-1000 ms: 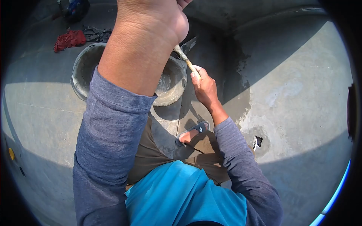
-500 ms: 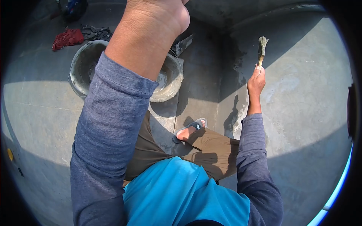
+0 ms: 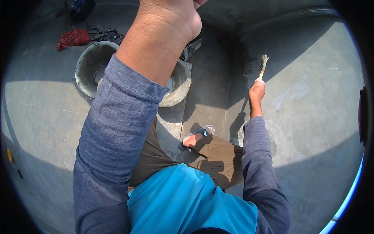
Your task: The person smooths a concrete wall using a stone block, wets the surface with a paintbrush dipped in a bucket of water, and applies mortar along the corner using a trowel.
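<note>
My right hand [image 3: 256, 93] is closed round the handle of a brush [image 3: 263, 66], whose pale bristles point up and away over the grey concrete. My left hand [image 3: 177, 15] is raised close to the camera at the top; its wrist and palm heel show, while most of its fingers lie beyond the frame edge. Behind my left forearm stand two mortar-crusted containers: a bucket [image 3: 83, 74] on the left and a round basin [image 3: 182, 84] on the right, partly hidden by the arm.
A red cloth [image 3: 74, 38] and a dark cloth [image 3: 104, 34] lie beyond the bucket. A flat grey piece [image 3: 191, 48] is behind the basin. My sandalled foot [image 3: 196, 137] rests on the concrete floor [image 3: 311, 128]. A yellow object [image 3: 9, 155] lies at far left.
My right hand has swung from beside the basin out to the right with the brush, then slightly back down. My left arm has shifted a little to the right.
</note>
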Motion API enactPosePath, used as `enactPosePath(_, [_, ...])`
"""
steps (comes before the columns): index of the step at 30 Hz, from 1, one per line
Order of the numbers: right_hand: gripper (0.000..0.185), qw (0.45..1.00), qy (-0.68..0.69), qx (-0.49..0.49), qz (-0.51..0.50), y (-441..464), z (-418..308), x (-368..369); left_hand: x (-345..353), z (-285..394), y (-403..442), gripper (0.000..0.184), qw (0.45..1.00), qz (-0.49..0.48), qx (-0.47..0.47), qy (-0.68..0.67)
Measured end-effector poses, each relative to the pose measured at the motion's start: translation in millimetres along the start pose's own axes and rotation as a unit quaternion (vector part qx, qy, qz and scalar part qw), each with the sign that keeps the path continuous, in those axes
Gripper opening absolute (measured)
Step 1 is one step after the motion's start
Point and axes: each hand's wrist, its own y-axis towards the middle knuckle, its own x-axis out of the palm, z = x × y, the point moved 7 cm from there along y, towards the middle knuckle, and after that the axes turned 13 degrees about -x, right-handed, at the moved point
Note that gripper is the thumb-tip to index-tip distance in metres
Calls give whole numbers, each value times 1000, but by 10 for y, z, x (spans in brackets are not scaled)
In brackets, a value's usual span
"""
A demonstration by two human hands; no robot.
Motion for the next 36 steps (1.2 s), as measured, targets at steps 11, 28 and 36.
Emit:
enactPosePath(11, [39,904,256,-156,304,110,-878,-1140,207,-21,-49,42,987,149,-54,36])
enactPosePath(28, [29,927,169,-212,-258,-1230,-2014,307,98,14,5,44,992,115,-50,-2])
enactPosePath(36, [25,874,-59,-219,-431,-1760,-2520,1617,50,35,-49,47,994,75,57,52])
